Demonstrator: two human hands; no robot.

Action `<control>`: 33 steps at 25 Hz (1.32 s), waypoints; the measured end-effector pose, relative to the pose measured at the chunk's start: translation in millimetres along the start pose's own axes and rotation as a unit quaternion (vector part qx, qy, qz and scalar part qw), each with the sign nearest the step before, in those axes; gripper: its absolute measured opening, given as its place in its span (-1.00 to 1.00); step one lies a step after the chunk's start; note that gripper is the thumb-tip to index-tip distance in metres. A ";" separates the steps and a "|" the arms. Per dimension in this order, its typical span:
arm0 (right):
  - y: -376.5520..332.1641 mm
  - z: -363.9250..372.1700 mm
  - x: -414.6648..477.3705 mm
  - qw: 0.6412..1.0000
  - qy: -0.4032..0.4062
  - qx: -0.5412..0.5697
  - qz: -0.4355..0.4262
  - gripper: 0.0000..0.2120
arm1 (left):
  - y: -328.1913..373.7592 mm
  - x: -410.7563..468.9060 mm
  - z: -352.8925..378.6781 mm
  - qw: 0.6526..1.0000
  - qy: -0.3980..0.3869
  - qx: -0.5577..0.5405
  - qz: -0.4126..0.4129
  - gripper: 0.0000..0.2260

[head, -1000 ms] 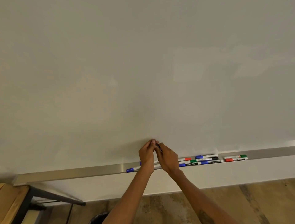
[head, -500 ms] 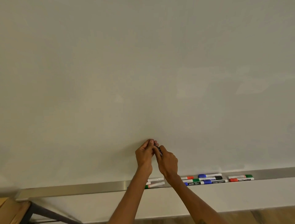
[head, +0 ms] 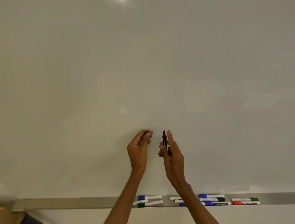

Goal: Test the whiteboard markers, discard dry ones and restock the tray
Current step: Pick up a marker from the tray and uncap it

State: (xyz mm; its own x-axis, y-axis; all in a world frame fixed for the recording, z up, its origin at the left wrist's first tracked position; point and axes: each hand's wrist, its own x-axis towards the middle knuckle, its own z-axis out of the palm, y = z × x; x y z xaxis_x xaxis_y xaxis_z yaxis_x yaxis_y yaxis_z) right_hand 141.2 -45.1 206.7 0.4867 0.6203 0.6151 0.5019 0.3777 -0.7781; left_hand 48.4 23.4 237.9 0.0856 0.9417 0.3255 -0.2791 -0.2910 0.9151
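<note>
Long metal tray (head: 71, 203), as I view it from the head camera. Left group: blue-capped marker (head: 149, 197) behind green-capped marker (head: 150, 204). Centre-right group: 3 markers side by side, the middle one black-capped (head: 212, 199). Far right: 2 markers, green-ended (head: 245, 199) behind red-capped (head: 245, 203). Other barrels are partly hidden.

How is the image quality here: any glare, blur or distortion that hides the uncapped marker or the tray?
Head view: dim, warm, even light; a small glare spot at the top edge of the whiteboard, pale reflection patches at its right; the black marker in the right hand is sharp, tip visible; labels in the tray too soft to read; the tray slants.
</note>
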 end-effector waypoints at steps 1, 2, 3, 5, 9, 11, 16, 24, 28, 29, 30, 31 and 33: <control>-12.7 -5.8 13.4 0.999 0.014 0.012 -0.040 -0.57 | 12.7 7.3 4.3 1.000 0.002 -0.001 0.020 -0.82; -25.6 -11.9 26.7 0.996 0.027 0.018 -0.079 -0.64 | 25.3 14.6 8.2 0.999 0.005 -0.004 0.038 -0.82; -37.2 -16.9 39.0 0.993 0.039 0.031 -0.108 -0.69 | 37.3 21.6 11.4 0.998 0.008 -0.005 0.056 -0.82; -55.6 -23.9 61.3 0.989 0.052 0.064 -0.121 -0.76 | 59.6 33.4 15.8 0.995 0.013 0.002 0.103 -0.83; -79.2 -30.0 93.8 0.983 0.020 0.136 -0.118 -0.61 | 95.9 51.8 20.9 0.982 0.019 0.011 0.186 -0.83; -87.8 -28.1 105.8 0.983 0.012 0.121 -0.135 -0.57 | 111.2 61.5 22.6 0.975 0.024 0.020 0.221 -0.81; -116.2 -13.9 124.3 0.977 0.017 0.123 -0.173 -0.70 | 144.5 89.4 24.6 0.949 0.048 0.054 0.308 -0.71; -160.8 3.1 151.3 0.963 0.136 0.138 -0.187 -0.65 | 181.0 137.1 33.2 0.918 0.042 0.087 0.385 -0.72; -170.0 7.2 171.0 0.951 0.180 0.108 -0.228 -0.79 | 200.3 165.8 44.6 0.882 0.054 0.107 0.456 -0.72; -171.3 7.8 174.7 0.950 0.187 0.097 -0.229 -0.79 | 200.1 169.7 47.2 0.881 0.057 0.106 0.457 -0.71; -172.7 8.1 177.3 0.951 0.197 0.082 -0.222 -0.77 | 198.4 172.2 49.2 0.879 0.062 0.110 0.460 -0.69; -173.7 8.2 179.8 0.951 0.212 0.064 -0.216 -0.74 | 195.5 174.6 50.1 0.874 0.067 0.118 0.466 -0.68; -172.7 7.7 186.7 0.938 0.247 0.011 -0.244 -0.70 | 191.1 178.8 50.2 0.861 0.070 0.143 0.482 -0.64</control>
State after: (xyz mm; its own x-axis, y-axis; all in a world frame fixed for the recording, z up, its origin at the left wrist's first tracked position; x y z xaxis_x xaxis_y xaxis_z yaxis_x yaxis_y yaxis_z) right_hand 139.9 10.7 454.9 0.4767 -0.0227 0.8788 0.7395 0.5509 -0.3869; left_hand 58.4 127.7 483.0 -0.1757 0.2434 0.9539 0.0933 -0.9605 0.2623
